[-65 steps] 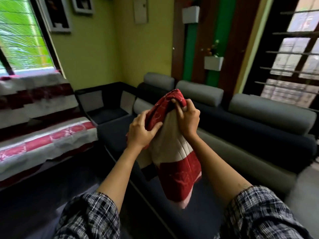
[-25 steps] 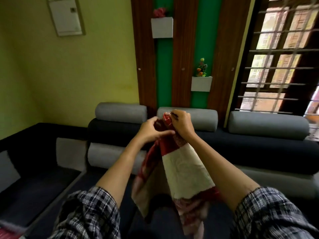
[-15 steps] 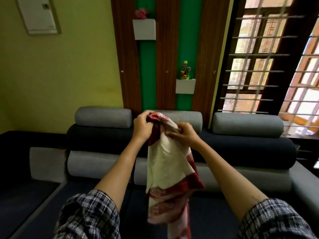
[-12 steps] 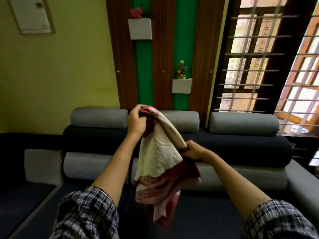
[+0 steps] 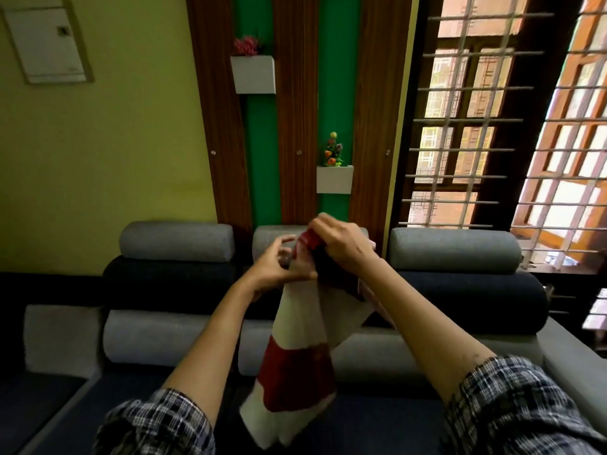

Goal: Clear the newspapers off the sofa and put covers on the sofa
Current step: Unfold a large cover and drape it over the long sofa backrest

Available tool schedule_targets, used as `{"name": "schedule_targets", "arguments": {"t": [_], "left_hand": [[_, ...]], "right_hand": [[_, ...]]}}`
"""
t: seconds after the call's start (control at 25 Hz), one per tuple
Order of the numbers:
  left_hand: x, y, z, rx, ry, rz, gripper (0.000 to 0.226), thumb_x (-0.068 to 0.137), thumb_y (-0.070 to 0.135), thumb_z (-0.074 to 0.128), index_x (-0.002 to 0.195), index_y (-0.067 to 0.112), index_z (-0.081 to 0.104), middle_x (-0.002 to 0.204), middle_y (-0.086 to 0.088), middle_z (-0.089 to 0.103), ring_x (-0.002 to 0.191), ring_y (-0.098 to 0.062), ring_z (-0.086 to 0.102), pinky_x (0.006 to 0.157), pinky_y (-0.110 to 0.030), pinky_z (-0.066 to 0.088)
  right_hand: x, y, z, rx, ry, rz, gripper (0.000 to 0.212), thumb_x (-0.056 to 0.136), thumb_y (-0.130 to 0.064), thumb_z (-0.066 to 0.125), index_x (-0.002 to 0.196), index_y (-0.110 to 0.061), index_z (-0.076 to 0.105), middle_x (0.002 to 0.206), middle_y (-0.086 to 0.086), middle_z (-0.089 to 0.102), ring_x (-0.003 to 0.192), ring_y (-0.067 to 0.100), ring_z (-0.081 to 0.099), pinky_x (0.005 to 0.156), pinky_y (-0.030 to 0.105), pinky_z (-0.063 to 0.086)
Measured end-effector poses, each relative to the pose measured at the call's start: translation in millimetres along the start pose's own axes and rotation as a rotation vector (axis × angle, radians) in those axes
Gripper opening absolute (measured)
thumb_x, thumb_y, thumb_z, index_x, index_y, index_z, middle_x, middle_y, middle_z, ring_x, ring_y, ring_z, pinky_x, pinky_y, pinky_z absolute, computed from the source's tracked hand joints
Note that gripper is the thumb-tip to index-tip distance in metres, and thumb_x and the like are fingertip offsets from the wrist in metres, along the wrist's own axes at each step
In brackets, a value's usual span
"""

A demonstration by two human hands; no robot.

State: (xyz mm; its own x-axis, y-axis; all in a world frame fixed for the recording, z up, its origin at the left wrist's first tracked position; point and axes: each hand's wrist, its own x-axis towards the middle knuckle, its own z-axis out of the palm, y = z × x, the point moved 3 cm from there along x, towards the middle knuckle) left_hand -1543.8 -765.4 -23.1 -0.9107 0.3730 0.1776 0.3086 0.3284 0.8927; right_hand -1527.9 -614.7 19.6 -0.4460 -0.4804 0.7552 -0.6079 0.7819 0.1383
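Black-and-white checked shirt sleeves (image 5: 157, 425) (pushed up above elbows), bare forearms, bare hands (image 5: 341, 247)

A home living room — grey-and-dark sofa (image 5: 460, 277), wall planters (image 5: 334, 178) with flowers, barred window (image 5: 466, 119).

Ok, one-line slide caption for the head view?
Left hand and right hand grip a bunched red-and-cream sofa cover in front of the grey sofa.

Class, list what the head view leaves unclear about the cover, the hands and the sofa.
- Cover: full shape and pattern, head view; it hangs bunched and its lower edge is blurred.
- Right hand: its fingertips, head view; hidden behind the hand's own back and the cover.
- Sofa: middle of the seat, head view; hidden by the arms and cover. Both ends are cut off by the frame edges.
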Motion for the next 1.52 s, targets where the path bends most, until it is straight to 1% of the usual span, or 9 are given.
{"name": "schedule_targets", "arguments": {"t": [0.16,0.28,0.56,0.64,0.8,0.96,1.08,1.2,1.52], "left_hand": [[-1.8,15.3,20.2,-0.325,-0.133,0.236,0.084,0.058,0.061,0.074,0.124,0.016,0.046,0.113,0.003,0.060,0.107,-0.009,0.060,0.085,-0.018,0.050],[10.6,-2.6,36.9,-0.570,-0.222,0.031,0.087,0.057,0.086,0.040,0.115,0.023,0.056,0.120,-0.009,0.062,0.110,-0.020,0.061,0.095,-0.035,0.049],[26.5,6.8,82.6,-0.229,-0.109,-0.140,0.024,0.098,0.014,0.038,0.113,0.004,0.054,0.101,-0.010,0.058,0.097,-0.018,0.054,0.088,-0.020,0.045],[32.7,8.4,81.3,-0.255,-0.153,-0.080,0.019,0.095,0.005,0.043,0.085,0.012,0.058,0.077,-0.002,0.062,0.073,-0.010,0.058,0.062,-0.012,0.050],[57.0,3.2,74.3,-0.357,0.056,0.001,0.015,0.094,0.009,0.049,0.085,0.017,0.057,0.082,-0.001,0.063,0.069,-0.007,0.061,0.062,-0.019,0.050],[76.6,32.5,62.3,-0.458,0.208,0.152,0.021,0.096,0.005,0.044,0.082,0.016,0.055,0.080,-0.002,0.060,0.070,-0.010,0.058,0.065,-0.017,0.049],[79.5,54.6,70.5,-0.341,-0.013,0.265,0.022,0.094,-0.002,0.042,0.081,0.011,0.055,0.079,-0.004,0.059,0.066,-0.001,0.062,0.065,-0.013,0.049],[74.5,65.3,87.2,-0.206,-0.235,0.337,0.019,0.093,-0.001,0.044,0.086,0.012,0.057,0.083,0.000,0.061,0.072,0.002,0.063,0.067,-0.014,0.050],[78.4,56.3,81.0,-0.223,-0.067,0.373,0.014,0.094,0.009,0.050,0.099,0.019,0.057,0.085,-0.005,0.067,0.071,-0.008,0.068,0.062,-0.021,0.055]], "right_hand": [[-1.8,-11.8,3.6,-0.044,0.118,-0.142,0.020,0.088,-0.017,0.047,0.104,-0.005,0.049,0.091,0.016,0.058,0.068,0.029,0.059,0.058,0.036,0.052],[-13.5,8.9,1.2,0.088,0.314,-0.144,0.024,0.081,-0.016,0.056,0.099,-0.009,0.042,0.095,0.006,0.040,0.062,0.029,0.055,0.054,0.033,0.048],[-19.6,26.4,-15.4,0.321,0.515,-0.013,0.024,0.084,-0.026,0.054,0.094,-0.011,0.037,0.091,0.004,0.033,0.076,0.005,0.032,0.070,0.007,0.032],[-25.5,36.6,-22.3,0.282,0.522,-0.028,0.027,0.087,-0.032,0.053,0.094,-0.010,0.038,0.091,0.004,0.034,0.077,0.005,0.033,0.069,0.007,0.031],[-46.0,62.7,-35.0,0.130,0.442,-0.017,0.033,0.077,-0.026,0.060,0.097,-0.011,0.039,0.095,0.005,0.035,0.076,0.014,0.041,0.064,0.015,0.036],[-54.4,85.5,-31.5,-0.118,-0.059,0.044,0.029,0.085,-0.023,0.057,0.109,-0.011,0.047,0.104,0.005,0.044,0.083,0.021,0.054,0.070,0.033,0.054],[-56.2,98.6,-40.3,0.348,-0.493,0.427,0.051,0.077,-0.016,0.072,0.121,-0.016,0.045,0.119,-0.002,0.041,0.110,0.017,0.049,0.090,0.025,0.048],[-48.3,95.3,-45.8,0.793,-0.394,0.438,0.062,0.077,-0.017,0.072,0.129,-0.013,0.039,0.123,0.004,0.050,0.116,0.014,0.052,0.095,0.026,0.047],[-46.6,96.6,-31.0,0.442,-0.059,0.497,0.019,0.091,-0.009,0.056,0.107,-0.001,0.059,0.098,0.012,0.065,0.083,0.015,0.064,0.066,0.017,0.052]]}}
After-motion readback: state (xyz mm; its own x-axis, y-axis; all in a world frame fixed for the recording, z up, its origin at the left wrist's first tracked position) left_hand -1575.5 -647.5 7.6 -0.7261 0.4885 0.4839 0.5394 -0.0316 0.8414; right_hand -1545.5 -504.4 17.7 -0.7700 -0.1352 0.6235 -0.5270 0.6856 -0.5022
